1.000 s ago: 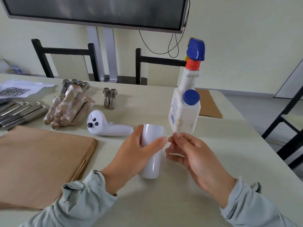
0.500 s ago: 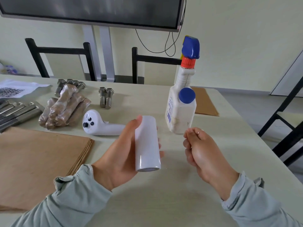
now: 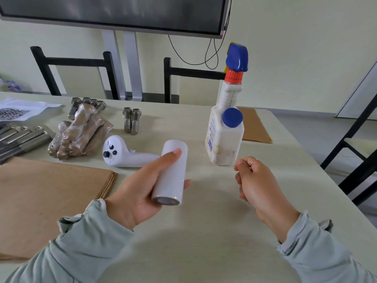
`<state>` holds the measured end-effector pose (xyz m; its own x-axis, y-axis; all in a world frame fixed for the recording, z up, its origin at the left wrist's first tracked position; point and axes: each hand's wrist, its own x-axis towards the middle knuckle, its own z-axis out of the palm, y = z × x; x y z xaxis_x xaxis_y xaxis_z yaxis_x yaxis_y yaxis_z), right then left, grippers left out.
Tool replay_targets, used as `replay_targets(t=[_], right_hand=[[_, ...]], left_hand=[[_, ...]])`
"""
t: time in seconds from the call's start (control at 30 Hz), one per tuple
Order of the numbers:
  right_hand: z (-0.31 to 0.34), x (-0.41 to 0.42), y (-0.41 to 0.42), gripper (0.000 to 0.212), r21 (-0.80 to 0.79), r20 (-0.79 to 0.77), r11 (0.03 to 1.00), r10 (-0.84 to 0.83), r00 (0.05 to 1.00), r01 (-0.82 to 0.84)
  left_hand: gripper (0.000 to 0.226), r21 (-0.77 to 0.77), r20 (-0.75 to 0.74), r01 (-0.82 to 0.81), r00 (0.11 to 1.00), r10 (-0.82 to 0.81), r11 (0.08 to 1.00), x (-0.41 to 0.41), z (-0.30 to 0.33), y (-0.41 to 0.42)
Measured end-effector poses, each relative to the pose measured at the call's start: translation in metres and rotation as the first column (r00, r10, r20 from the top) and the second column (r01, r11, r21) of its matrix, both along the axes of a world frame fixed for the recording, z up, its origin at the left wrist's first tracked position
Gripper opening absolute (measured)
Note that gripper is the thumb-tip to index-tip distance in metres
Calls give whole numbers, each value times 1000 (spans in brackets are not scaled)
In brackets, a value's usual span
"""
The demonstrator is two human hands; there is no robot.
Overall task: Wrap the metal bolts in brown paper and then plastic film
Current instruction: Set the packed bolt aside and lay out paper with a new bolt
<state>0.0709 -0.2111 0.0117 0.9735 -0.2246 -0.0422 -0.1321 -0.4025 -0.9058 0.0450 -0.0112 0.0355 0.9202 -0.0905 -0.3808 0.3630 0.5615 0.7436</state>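
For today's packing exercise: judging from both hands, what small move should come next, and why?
Probably draw the right hand further right, since its fingers seem to pinch film off the roll that the left hand holds; the film itself is too clear to confirm.

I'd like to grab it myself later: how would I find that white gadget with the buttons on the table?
Start at the tall spray bottle and look left, past the white film roll in the left hand. The controller lies beside the wrapped bolts, the only white thing with dark buttons.

walls pale cream | dark wall screen (image 3: 114, 13) | black chairs (image 3: 75, 64) behind pale table (image 3: 204, 231) | grey floor (image 3: 306, 123)
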Motion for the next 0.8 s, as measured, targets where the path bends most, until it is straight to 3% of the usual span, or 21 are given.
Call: replay_targets(t=[0.07, 0.3, 0.5, 0.67, 0.8], right_hand=[[0, 1, -2, 26, -25, 6, 1000, 2, 1000, -2], [0, 5, -10, 26, -149, 40, 989, -6, 999, 11], [-1, 6, -14, 26, -222, 15, 975, 5, 1000, -1], [0, 8, -18, 25, -362, -16, 931, 31, 999, -35], [1, 8, -25, 28, -548, -68, 833, 43, 997, -73]], left_hand=[[48, 18, 18, -14, 1000, 14, 1000, 2, 0, 3], [42, -246, -34, 35, 998, -44, 969, 4, 4, 14], [49, -68, 20, -90, 996, 91, 994, 6, 6, 12], [39, -169, 29, 8, 1000, -3, 986, 8, 9, 27], [48, -167, 44, -19, 999, 26, 986, 9, 9, 27]])
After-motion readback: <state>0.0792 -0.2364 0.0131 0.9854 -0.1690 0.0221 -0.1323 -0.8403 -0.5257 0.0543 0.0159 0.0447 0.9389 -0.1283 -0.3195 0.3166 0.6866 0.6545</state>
